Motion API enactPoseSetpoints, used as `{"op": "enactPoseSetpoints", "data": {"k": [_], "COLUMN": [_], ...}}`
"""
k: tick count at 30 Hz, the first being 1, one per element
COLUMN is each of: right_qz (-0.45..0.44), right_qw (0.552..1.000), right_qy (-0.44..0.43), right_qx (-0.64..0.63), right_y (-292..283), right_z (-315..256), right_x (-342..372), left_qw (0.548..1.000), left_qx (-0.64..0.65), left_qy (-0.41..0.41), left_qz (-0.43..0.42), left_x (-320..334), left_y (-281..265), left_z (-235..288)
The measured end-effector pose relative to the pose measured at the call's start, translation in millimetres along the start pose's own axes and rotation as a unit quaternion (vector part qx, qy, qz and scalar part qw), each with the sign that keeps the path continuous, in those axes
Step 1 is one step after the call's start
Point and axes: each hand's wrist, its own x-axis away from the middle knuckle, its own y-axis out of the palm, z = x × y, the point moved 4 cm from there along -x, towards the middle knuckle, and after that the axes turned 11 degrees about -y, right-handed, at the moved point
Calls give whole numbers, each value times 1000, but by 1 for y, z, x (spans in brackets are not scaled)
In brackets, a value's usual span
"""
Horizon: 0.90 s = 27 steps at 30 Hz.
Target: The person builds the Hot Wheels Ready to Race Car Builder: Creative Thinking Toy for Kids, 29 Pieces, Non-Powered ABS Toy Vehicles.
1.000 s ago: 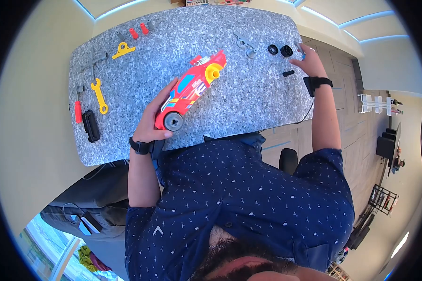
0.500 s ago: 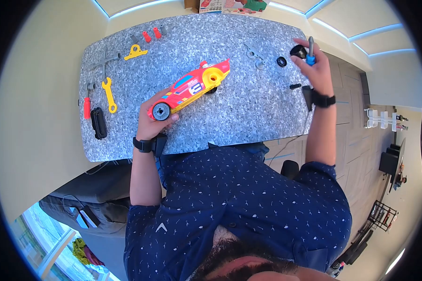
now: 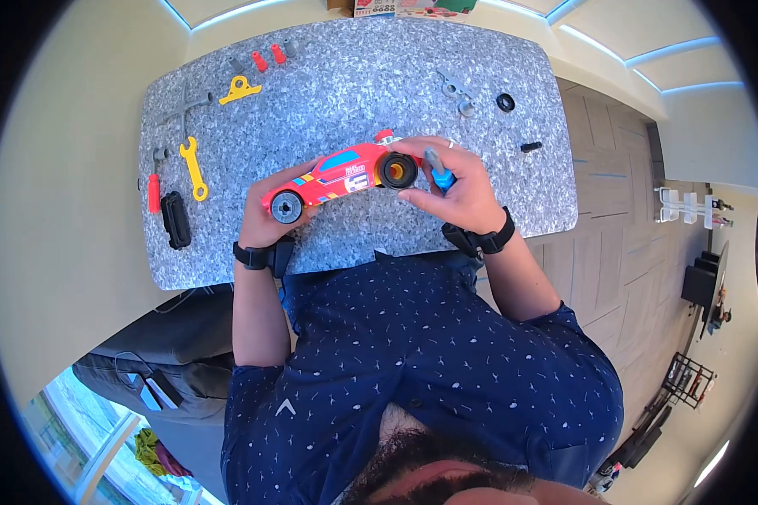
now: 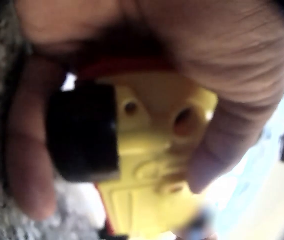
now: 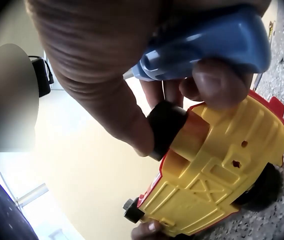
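Observation:
A red and yellow toy race car (image 3: pixel 335 178) is held level above the near middle of the table. My left hand (image 3: pixel 264 215) grips its left end, beside a grey-hubbed wheel (image 3: pixel 286 207). Thumb and fingers wrap the yellow underside (image 4: pixel 147 165) in the left wrist view, with a black wheel (image 4: pixel 84 132) between them. At the car's other end, my right hand (image 3: pixel 470 195) pinches a black wheel (image 5: pixel 167 127) against the side, over the yellow hub. The same hand also holds a screwdriver with a blue handle (image 5: pixel 207 47) across its fingers.
A black ring (image 3: pixel 504 103), a black peg (image 3: pixel 531 147) and a grey piece (image 3: pixel 455 88) lie at the right. Along the left are a yellow wrench (image 3: pixel 194 168), a grey cross-shaped tool (image 3: pixel 185 107), a red-handled tool (image 3: pixel 154 194) and a black part (image 3: pixel 176 220).
My right hand has picked up the black wheel and screwdriver from the table's right side and brought them left to the car. The left hand keeps its grip, and the car has turned more level.

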Motion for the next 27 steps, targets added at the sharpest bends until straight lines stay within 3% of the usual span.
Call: {"op": "enactPoseSetpoints", "data": {"k": [5,8,11,16,19,21,24,27], "right_qz": [-15,6,67,22,-7,15,30,45], "right_qw": [998,1000,994,988,986,991,995,995], "right_qy": [-22,-6,80,16,-35,-6,15,1], "right_qx": [62,26,30,155,164,132,95,94], "right_y": [1,-4,-24,-20,-7,-5,-3,-2], "right_z": [-6,-10,-3,-19,2,8,13,12], "right_x": [-5,-5,8,-1,5,8,13,13], "left_qw": [1000,1000,1000,1000,994,986,963,891], "left_qx": [7,1,5,-8,-87,-149,-267,-440], "left_qy": [-4,10,17,25,65,73,8,55], "left_qz": [-7,-5,-6,-6,15,32,38,98], "left_x": [-1,-1,-1,0,3,7,16,36], "left_y": [0,1,0,2,0,-2,-11,-5], "left_z": [1,3,1,8,21,35,48,102]}}
